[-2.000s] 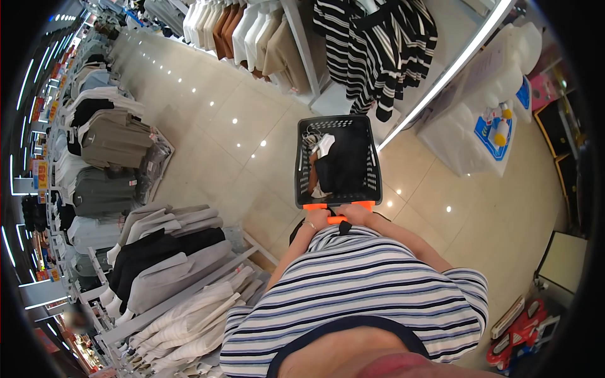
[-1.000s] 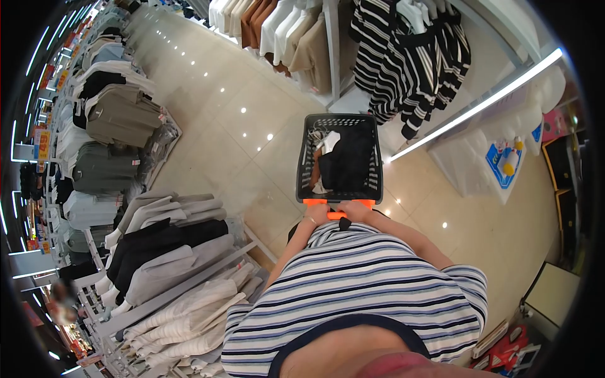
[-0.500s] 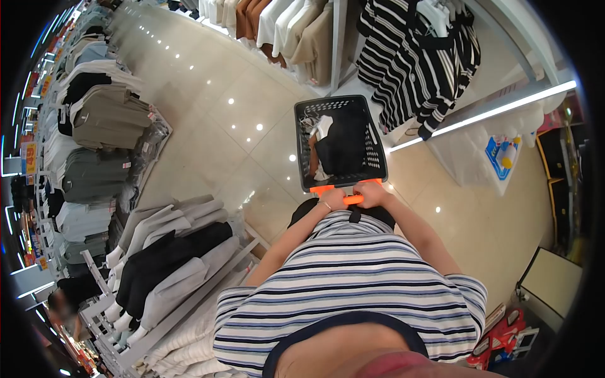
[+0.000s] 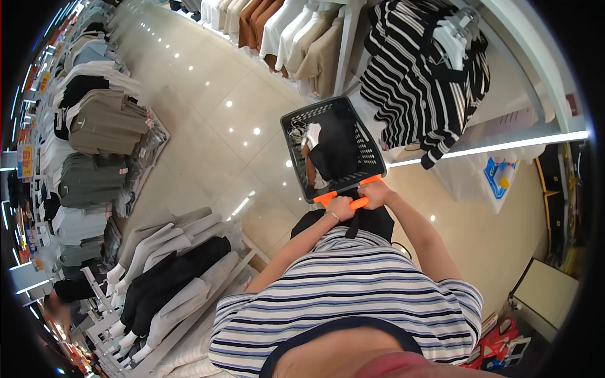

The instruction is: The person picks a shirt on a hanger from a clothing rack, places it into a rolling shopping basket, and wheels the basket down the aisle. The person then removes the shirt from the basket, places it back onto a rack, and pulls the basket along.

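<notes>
A black plastic basket (image 4: 367,151) stands out in front of my body, tilted a little to the left. Its orange handle (image 4: 360,203) is gripped by both hands. My left hand (image 4: 341,208) is wrapped round the handle's left part, with a thin bracelet at the wrist. My right hand (image 4: 375,194) is closed round the right part, close to the basket's rim. Inside the basket lie a black garment (image 4: 335,148), a white item (image 4: 313,135) and something brown. Black-and-white striped garments (image 4: 413,82) hang just beyond the basket's right side.
Racks of grey and dark shirts (image 4: 104,123) line the left. Nearer, a rack of grey and black garments (image 4: 179,271) stands at lower left. White, brown and beige clothes (image 4: 287,34) hang ahead. Tiled floor (image 4: 214,145) runs between. Another person (image 4: 70,293) is at far lower left.
The basket has turned leftward, its handle now slanting, and both hands have turned with it, still holding on. The striped garments appear larger and lower on the right.
</notes>
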Available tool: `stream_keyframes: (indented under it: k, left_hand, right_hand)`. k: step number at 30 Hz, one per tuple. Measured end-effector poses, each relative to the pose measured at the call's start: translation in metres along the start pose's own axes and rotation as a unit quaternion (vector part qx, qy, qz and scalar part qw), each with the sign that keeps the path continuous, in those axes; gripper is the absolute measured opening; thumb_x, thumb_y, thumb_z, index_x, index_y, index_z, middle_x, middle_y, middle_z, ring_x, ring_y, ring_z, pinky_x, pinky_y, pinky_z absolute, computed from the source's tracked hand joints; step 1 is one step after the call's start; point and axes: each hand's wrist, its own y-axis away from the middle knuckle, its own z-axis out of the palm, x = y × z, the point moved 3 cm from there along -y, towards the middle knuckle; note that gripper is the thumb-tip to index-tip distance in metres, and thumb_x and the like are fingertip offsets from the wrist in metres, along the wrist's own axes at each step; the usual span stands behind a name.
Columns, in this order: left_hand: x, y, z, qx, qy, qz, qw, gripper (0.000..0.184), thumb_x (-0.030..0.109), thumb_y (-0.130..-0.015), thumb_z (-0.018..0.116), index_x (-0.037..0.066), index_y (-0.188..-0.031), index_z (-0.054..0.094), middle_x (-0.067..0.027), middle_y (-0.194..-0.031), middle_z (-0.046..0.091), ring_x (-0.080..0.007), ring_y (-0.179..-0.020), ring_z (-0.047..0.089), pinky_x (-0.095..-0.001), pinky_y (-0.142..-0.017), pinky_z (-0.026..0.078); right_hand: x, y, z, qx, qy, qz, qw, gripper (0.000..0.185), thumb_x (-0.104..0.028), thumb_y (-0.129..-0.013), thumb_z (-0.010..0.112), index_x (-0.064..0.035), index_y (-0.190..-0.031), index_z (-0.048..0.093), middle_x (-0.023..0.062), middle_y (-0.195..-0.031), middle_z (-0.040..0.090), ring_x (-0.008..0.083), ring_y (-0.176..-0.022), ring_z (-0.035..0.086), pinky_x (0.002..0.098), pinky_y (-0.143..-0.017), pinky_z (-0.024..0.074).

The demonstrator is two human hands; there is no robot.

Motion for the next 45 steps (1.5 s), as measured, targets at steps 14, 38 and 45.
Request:
stream_keyframes:
  k: [14, 38, 45]
  left_hand:
    - [-0.022, -0.067, -0.070, 0.094, 0.013, -0.073, 0.993, 0.026, 0.034, -0.068, 0.061, 0.011, -0.078, 0.066, -0.0127, -0.076, 0.065, -0.0314, -0.074, 0.063, -0.0420, -0.069, 0.050]
    - [-0.074, -0.142, -0.183, 0.171, 0.015, -0.156, 0.973, 0.030, 0.035, -0.063, 0.061, 0.012, -0.080, 0.067, -0.0143, -0.072, 0.063, -0.0323, -0.070, 0.062, -0.0413, -0.067, 0.050]
    - [-0.097, -0.165, -0.220, 0.171, 0.041, -0.160, 0.971, 0.029, 0.034, -0.063, 0.061, 0.011, -0.080, 0.066, -0.0147, -0.074, 0.064, -0.0334, -0.073, 0.062, -0.0431, -0.067, 0.050]
  right_hand:
    - [0.044, -0.099, -0.072, -0.007, 0.006, -0.092, 0.996, 0.025, -0.023, -0.057, 0.065, -0.0067, -0.073, 0.056, 0.0105, -0.077, 0.057, 0.0306, -0.074, 0.058, 0.0408, -0.063, 0.0459]
    - [0.070, -0.247, -0.162, -0.052, 0.051, -0.156, 0.985, 0.030, -0.025, -0.053, 0.067, -0.0073, -0.076, 0.058, 0.0098, -0.078, 0.059, 0.0299, -0.077, 0.059, 0.0395, -0.065, 0.0471]
    - [0.074, -0.294, -0.185, -0.049, 0.092, -0.156, 0.982, 0.032, -0.028, -0.052, 0.067, -0.0080, -0.076, 0.061, 0.0104, -0.077, 0.061, 0.0301, -0.075, 0.060, 0.0402, -0.065, 0.0484]
